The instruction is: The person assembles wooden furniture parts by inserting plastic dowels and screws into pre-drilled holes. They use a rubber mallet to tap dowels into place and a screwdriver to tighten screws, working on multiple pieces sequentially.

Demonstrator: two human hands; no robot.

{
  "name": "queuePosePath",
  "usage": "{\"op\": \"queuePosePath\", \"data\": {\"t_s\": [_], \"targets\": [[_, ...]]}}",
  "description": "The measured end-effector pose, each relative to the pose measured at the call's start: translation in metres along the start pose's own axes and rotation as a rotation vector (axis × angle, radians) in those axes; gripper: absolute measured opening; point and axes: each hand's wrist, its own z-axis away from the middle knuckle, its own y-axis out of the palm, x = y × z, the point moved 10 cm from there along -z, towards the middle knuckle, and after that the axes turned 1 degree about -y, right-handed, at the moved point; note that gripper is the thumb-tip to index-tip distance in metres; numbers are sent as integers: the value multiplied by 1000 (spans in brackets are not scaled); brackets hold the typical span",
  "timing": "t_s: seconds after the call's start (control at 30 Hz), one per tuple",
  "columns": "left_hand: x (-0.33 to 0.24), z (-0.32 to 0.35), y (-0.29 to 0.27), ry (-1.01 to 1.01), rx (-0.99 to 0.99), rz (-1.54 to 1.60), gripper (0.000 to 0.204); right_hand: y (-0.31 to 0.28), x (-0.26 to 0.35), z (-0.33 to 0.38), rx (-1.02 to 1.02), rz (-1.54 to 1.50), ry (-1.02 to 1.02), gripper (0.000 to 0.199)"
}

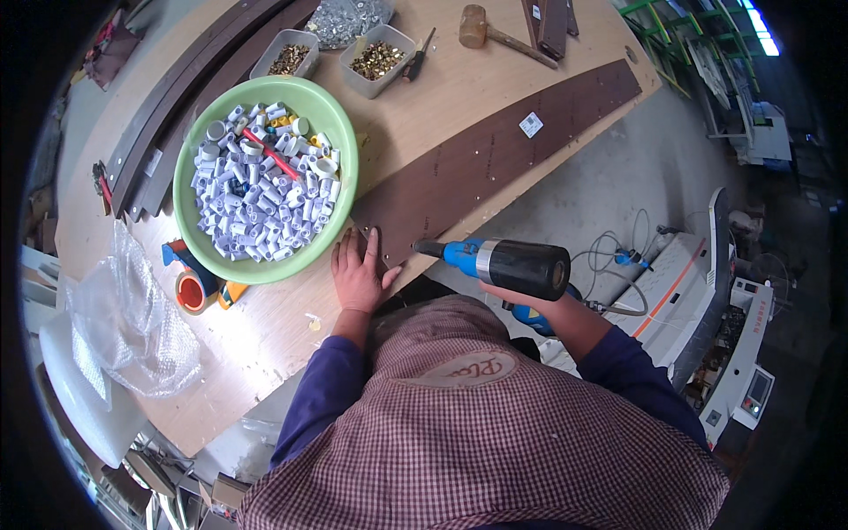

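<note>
My left hand (358, 272) lies flat, fingers spread, on the near end of a long dark brown curved panel (495, 155) resting on the wooden workbench (265, 336). My right hand (530, 296) grips a blue and black power drill (508, 263), held level at the bench edge. Its bit points left at the panel's near end, close to my left thumb. Small fittings dot the panel's surface along its length.
A green bowl (338, 168) full of white plastic tubes sits left of the panel. Two trays of brass screws (375, 60), a screwdriver (419, 55) and a mallet (481, 28) lie behind. Tape rolls (190, 290), bubble wrap (132, 327), more dark strips (168, 106), a machine (707, 291) at right.
</note>
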Motion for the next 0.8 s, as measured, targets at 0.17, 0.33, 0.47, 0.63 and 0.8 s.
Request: {"op": "queuePosePath", "data": {"t_s": [0.17,0.33,0.47,0.63,0.8], "targets": [[1,-3,1,6,4,2,85,-1,19,-14,2,46,-132,44],[-2,-4,-2,40,-15,15,85,-15,49,-37,-124,76,-440,46],[1,-6,-4,26,-25,50,85,2,30,-73,85,-244,-136,41],[5,-2,-8,-8,-23,70,85,-2,32,-70,116,-682,31,42],[4,1,-7,-18,-7,83,84,-2,40,-63,119,-359,-82,38]]}}
